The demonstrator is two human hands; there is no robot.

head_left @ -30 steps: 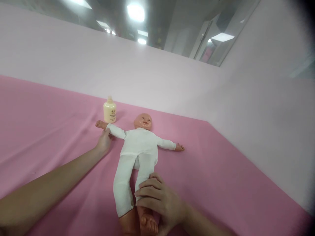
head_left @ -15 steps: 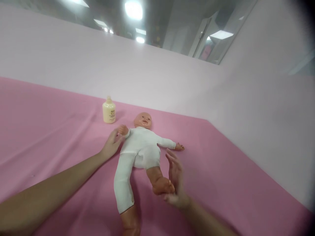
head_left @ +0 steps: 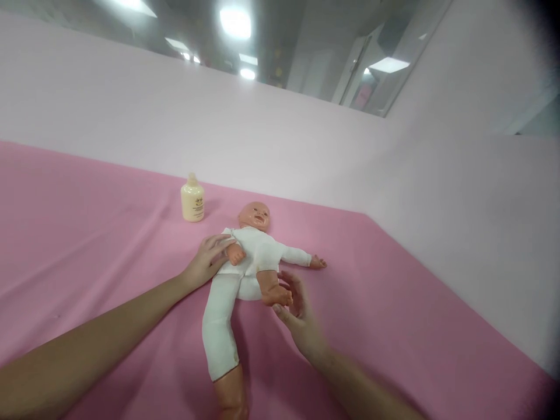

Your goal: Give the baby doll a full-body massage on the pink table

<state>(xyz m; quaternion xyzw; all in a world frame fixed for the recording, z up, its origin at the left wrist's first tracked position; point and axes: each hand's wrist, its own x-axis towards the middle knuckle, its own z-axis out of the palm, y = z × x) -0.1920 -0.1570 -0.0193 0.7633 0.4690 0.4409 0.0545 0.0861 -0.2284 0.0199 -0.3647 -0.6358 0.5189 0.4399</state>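
Note:
A baby doll in a white suit lies on its back, head away from me. My left hand has its fingers around the doll's arm on the left, which is bent across the chest with the small fist showing. Cupped around the doll's bare foot is my right hand, thumb under the sole and fingers behind. That leg is folded up over the belly. The other leg stays stretched toward me, and the far-side arm lies out to the right.
A cream-coloured bottle with dark print stands left of the doll's head. Pink sheeting with wrinkles covers the table. White walls rise behind and at the right, with a reflective pane above.
The doll's left-side arm has moved inward onto its chest with my left hand. My right hand has pushed the foot up toward the belly, bending that leg further.

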